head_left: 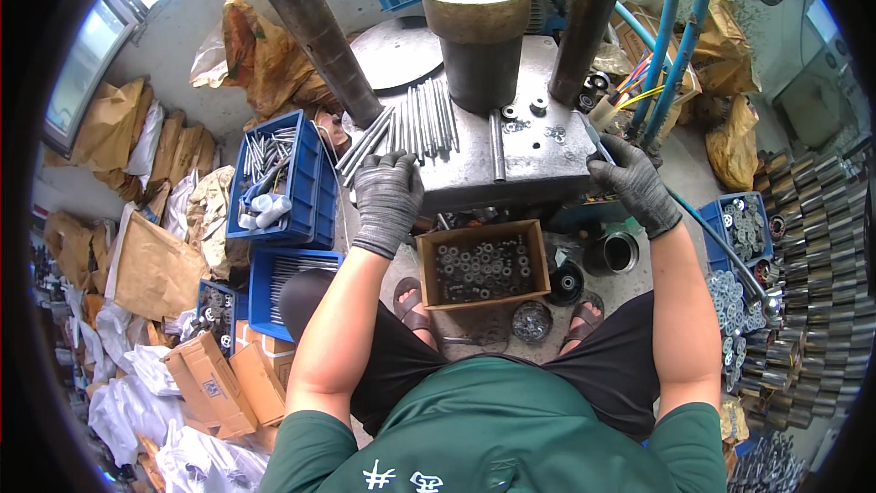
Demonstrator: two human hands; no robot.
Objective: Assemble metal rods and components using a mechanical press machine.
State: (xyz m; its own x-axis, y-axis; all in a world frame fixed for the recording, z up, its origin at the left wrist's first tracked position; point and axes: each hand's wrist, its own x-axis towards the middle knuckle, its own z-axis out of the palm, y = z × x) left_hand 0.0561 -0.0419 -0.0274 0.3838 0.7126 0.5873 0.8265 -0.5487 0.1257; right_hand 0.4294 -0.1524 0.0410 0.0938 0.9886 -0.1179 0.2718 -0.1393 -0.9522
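Note:
My left hand [388, 201], in a dark grey knit glove, is at the table's near left edge. Its fingers curl downward by the near ends of several loose metal rods [424, 123]; whatever may be in them is hidden. At the right edge, my gloved right hand [639, 187] grips a slender grey tool [591, 135] between thumb and fingers, its exact kind unclear. Between the hands, a single rod [497, 146] lies pointing away from me on the metal press table [447, 184]. Small ring-shaped parts [538, 106] and washers [555, 132] sit right of it.
A thick steel cylinder [484, 55] stands mid-table between two dark columns [315, 32]. Below the table edge is a cardboard box [484, 299] of small round parts. Blue crates [315, 192] stand left; blue hoses [671, 36] hang right, near stacked metal tubes [812, 283].

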